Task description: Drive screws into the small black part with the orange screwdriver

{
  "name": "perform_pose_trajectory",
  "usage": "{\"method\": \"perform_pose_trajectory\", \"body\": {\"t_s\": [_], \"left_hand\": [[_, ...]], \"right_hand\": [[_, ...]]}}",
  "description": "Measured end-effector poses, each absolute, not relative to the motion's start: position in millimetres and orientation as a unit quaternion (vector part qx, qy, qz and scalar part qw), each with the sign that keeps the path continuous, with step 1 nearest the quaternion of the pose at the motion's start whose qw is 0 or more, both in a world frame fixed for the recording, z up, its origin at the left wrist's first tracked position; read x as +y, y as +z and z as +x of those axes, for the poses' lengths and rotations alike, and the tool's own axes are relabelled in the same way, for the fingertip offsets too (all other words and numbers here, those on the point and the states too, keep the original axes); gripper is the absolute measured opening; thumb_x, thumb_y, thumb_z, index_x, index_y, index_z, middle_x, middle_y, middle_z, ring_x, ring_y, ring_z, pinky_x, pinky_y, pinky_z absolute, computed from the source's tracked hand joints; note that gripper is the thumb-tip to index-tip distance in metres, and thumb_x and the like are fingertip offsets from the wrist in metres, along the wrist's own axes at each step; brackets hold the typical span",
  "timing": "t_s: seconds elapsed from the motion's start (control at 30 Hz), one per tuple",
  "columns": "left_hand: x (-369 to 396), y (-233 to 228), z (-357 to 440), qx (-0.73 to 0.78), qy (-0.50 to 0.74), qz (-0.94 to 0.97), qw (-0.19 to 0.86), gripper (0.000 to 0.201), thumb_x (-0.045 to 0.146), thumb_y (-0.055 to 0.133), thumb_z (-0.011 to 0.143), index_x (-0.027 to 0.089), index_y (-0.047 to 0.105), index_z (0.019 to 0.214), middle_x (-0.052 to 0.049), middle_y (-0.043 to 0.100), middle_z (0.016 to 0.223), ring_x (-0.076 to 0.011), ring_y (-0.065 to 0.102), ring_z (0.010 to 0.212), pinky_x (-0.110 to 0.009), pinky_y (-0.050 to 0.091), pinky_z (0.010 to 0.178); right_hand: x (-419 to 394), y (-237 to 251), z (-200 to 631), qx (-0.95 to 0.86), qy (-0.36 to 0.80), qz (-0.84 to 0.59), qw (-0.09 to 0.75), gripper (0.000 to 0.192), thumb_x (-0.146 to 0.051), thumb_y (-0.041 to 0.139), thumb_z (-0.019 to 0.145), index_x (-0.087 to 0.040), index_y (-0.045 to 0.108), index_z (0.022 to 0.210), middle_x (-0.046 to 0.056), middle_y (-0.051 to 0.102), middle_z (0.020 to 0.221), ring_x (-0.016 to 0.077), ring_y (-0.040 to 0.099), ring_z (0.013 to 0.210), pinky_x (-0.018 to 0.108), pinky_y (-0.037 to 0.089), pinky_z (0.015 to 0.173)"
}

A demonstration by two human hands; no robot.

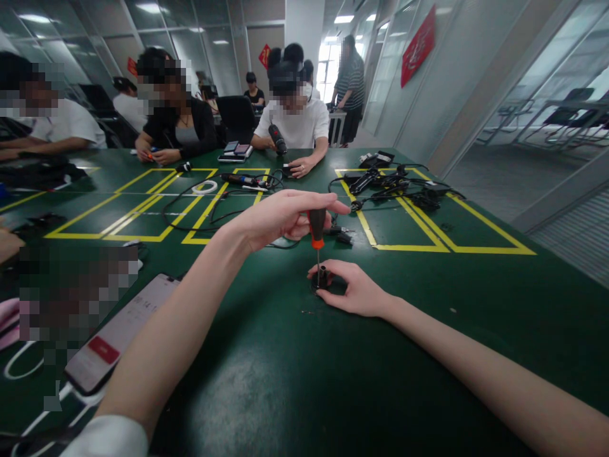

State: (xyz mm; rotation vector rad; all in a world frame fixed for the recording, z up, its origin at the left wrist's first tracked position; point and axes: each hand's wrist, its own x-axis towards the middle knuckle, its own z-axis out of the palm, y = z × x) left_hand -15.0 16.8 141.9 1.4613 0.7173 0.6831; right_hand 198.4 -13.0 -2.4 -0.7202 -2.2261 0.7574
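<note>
My left hand (290,219) is closed around the black and orange handle of a screwdriver (318,231), which stands upright with its thin shaft pointing down. The shaft's lower end reaches a small round black part (321,279) on the green table. My right hand (352,289) pinches that part from the right, thumb on the near side and fingers on the far side. A short dark post rises from the part beside the shaft. Exactly where the screwdriver's tip sits is too small to make out.
Black cables and parts (380,181) lie at the right back on the table (404,355), among yellow tape lines. A dark tool with a cord (240,179) and a white ring (204,187) lie farther left. A phone (121,333) rests near my left forearm. Several people sit across.
</note>
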Motion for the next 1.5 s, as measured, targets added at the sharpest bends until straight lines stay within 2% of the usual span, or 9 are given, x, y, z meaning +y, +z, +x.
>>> {"method": "perform_pose_trajectory", "body": {"t_s": [0.1, 0.23, 0.67, 0.77, 0.97, 1.13, 1.27, 1.4, 1.5], "left_hand": [[17.7, 143.5, -16.3, 0.307, 0.272, 0.618, 0.671, 0.046, 0.053, 0.063, 0.092, 0.010, 0.078, 0.089, -0.010, 0.072, 0.084, -0.0083, 0.043, 0.052, -0.024, 0.030, 0.045], [19.5, 144.4, -17.3, 0.291, 0.268, 0.601, 0.694, 0.034, 0.038, 0.053, 0.089, 0.011, 0.072, 0.080, -0.014, 0.077, 0.092, -0.0101, 0.047, 0.052, -0.024, 0.034, 0.045], [14.9, 144.4, -17.3, 0.281, 0.278, 0.656, 0.643, 0.030, 0.034, 0.077, 0.085, 0.016, 0.074, 0.107, -0.004, 0.071, 0.083, -0.0083, 0.051, 0.060, -0.018, 0.029, 0.047], [13.9, 145.9, -18.3, 0.272, 0.265, 0.676, 0.632, 0.028, 0.038, 0.080, 0.083, 0.013, 0.076, 0.094, -0.002, 0.065, 0.073, -0.0075, 0.050, 0.057, -0.019, 0.032, 0.046], [12.1, 145.1, -13.4, 0.272, 0.282, 0.671, 0.629, 0.040, 0.032, 0.083, 0.080, 0.018, 0.047, 0.072, -0.009, 0.080, 0.095, -0.0038, 0.052, 0.048, -0.018, 0.036, 0.042], [11.0, 144.3, -11.4, 0.265, 0.282, 0.653, 0.651, 0.018, 0.033, 0.066, 0.095, 0.017, 0.058, 0.098, -0.008, 0.081, 0.087, -0.0034, 0.046, 0.034, -0.017, 0.026, 0.034], [10.0, 147.3, -15.2, 0.268, 0.251, 0.659, 0.657, 0.034, 0.036, 0.050, 0.106, 0.016, 0.066, 0.128, -0.011, 0.082, 0.110, -0.0052, 0.056, 0.039, -0.019, 0.037, 0.036], [12.6, 146.2, -14.4, 0.262, 0.217, 0.636, 0.693, 0.038, 0.043, 0.050, 0.107, 0.012, 0.065, 0.090, -0.012, 0.081, 0.102, -0.0077, 0.063, 0.044, -0.017, 0.034, 0.036], [17.3, 143.0, -12.4, 0.252, 0.219, 0.594, 0.732, 0.038, 0.043, 0.046, 0.106, 0.015, 0.058, 0.084, -0.013, 0.080, 0.100, -0.0155, 0.074, 0.058, -0.018, 0.041, 0.042]], "right_hand": [[-12.8, -2.1, 198.6, -0.851, 0.293, -0.279, 0.333, 0.024, -0.020, 0.069, 0.088, -0.019, 0.071, 0.112, 0.010, 0.079, 0.109, 0.0217, 0.075, 0.093, 0.033, 0.064, 0.078], [-12.7, -1.0, 198.5, -0.848, 0.301, -0.284, 0.331, 0.022, -0.021, 0.071, 0.088, -0.019, 0.071, 0.110, 0.009, 0.079, 0.108, 0.0214, 0.075, 0.091, 0.034, 0.064, 0.078], [-12.9, 0.4, 197.1, -0.842, 0.313, -0.296, 0.326, 0.018, -0.023, 0.071, 0.088, -0.019, 0.070, 0.106, 0.008, 0.077, 0.102, 0.0200, 0.072, 0.084, 0.033, 0.063, 0.076], [-13.0, 0.5, 197.5, -0.842, 0.314, -0.298, 0.324, 0.019, -0.024, 0.071, 0.088, -0.020, 0.070, 0.107, 0.008, 0.077, 0.102, 0.0201, 0.072, 0.084, 0.033, 0.063, 0.077], [-12.2, -1.2, 197.9, -0.844, 0.307, -0.299, 0.323, 0.020, -0.026, 0.071, 0.088, -0.019, 0.070, 0.107, 0.007, 0.077, 0.101, 0.0194, 0.071, 0.083, 0.033, 0.062, 0.077], [-11.6, -1.8, 197.2, -0.847, 0.304, -0.293, 0.323, 0.019, -0.026, 0.070, 0.090, -0.018, 0.070, 0.107, 0.008, 0.077, 0.101, 0.0194, 0.071, 0.084, 0.031, 0.061, 0.076], [-11.9, -1.6, 197.3, -0.851, 0.298, -0.286, 0.324, 0.017, -0.025, 0.070, 0.090, -0.018, 0.070, 0.106, 0.008, 0.077, 0.102, 0.0199, 0.072, 0.087, 0.031, 0.061, 0.076], [-12.0, -1.9, 198.0, -0.852, 0.296, -0.282, 0.326, 0.017, -0.024, 0.070, 0.091, -0.019, 0.069, 0.107, 0.008, 0.077, 0.102, 0.0200, 0.072, 0.088, 0.031, 0.061, 0.076], [-11.7, -2.5, 198.4, -0.852, 0.293, -0.281, 0.330, 0.016, -0.024, 0.070, 0.090, -0.019, 0.069, 0.106, 0.008, 0.077, 0.103, 0.0197, 0.073, 0.086, 0.031, 0.061, 0.076]]}}
